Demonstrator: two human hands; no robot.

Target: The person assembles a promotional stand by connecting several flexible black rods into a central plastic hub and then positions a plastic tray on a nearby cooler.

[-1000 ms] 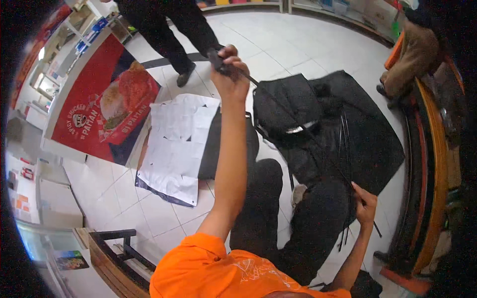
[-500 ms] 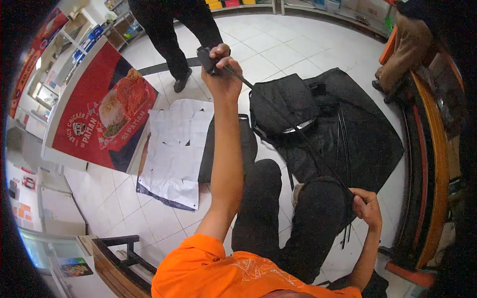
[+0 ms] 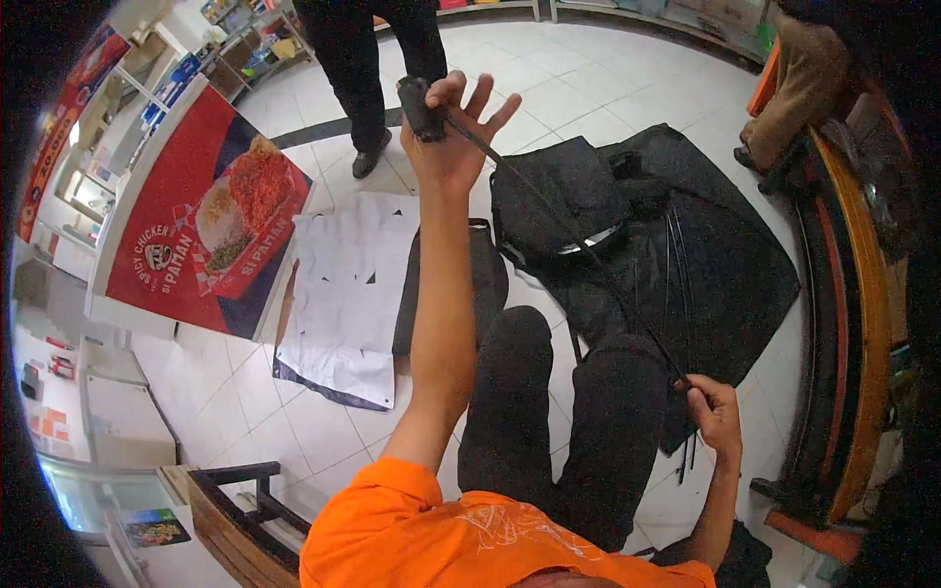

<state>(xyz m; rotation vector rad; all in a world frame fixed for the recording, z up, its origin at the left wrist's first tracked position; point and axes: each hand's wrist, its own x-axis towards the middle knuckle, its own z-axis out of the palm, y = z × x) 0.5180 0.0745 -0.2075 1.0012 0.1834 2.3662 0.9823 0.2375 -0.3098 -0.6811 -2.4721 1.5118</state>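
Note:
My left hand (image 3: 453,132) is raised far out in front of me. Its thumb pins a small black roll (image 3: 421,110), while the other fingers spread apart. From that hand a thin black strap (image 3: 554,216) runs taut down to my right hand (image 3: 714,412), which pinches its other end beside my right knee. Under the strap, a large black fabric piece (image 3: 725,265) lies on the floor, with a folded black panel (image 3: 559,186) and loose cords (image 3: 674,260) on it. What the roll is made of cannot be made out.
A white sheet (image 3: 343,265) and a dark piece (image 3: 475,284) lie on the tiled floor to the left, near a red-and-navy food banner (image 3: 206,216). A standing person's dark-trousered legs (image 3: 377,69) are ahead. Wooden furniture (image 3: 853,323) lines the right; a wooden chair (image 3: 235,519) is near left.
The fingers of my left hand have spread apart, with the black roll still under the thumb. My right hand has shifted slightly. The standing person's legs have moved a little right.

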